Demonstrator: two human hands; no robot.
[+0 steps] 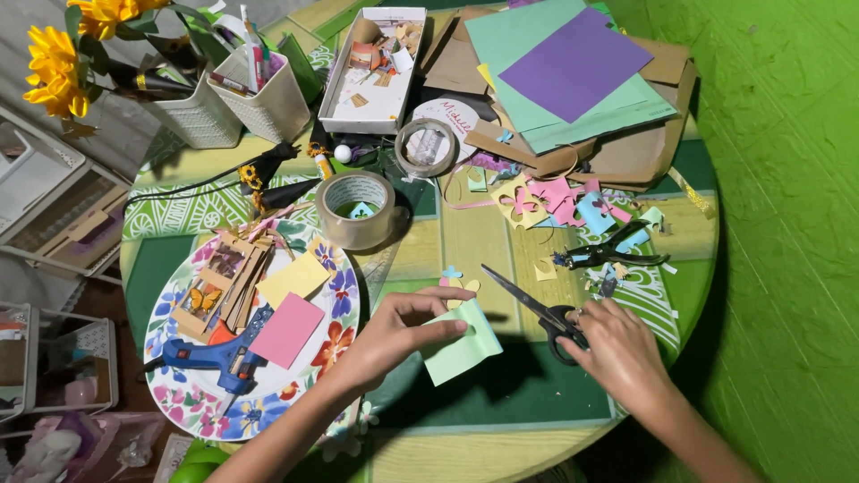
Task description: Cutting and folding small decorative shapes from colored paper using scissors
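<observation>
**Green paper piece pinched in left hand, scissors in right**

Green paper piece (463,347), pale mint, sits near the front-centre of the round table (501,429), lifted slightly off the dark green surface. Left hand (403,331) grasps it at its upper left edge, thumb and fingertips pinched on the paper. Right hand (617,344) is closed around the black handles of the scissors (535,309), fingers through the loops; blades point up-left, slightly parted, tip just beside the paper's upper right, not touching it.

Around them:
- Floral plate (309,380) left of the left hand, carrying a blue glue gun (219,356), a pink paper square (286,329), a yellow paper square (293,279) and a stack of small wooden pieces (224,286).
- Clear tape roll (356,208) behind the plate.
- Paper cut-outs (555,201), pink, yellow and blue, scattered behind the scissors.
- Second small cutter (608,253) with black handles, near the right hand, apart from it.
- Purple sheet (573,63) on a stack of green sheets at the far edge.
</observation>
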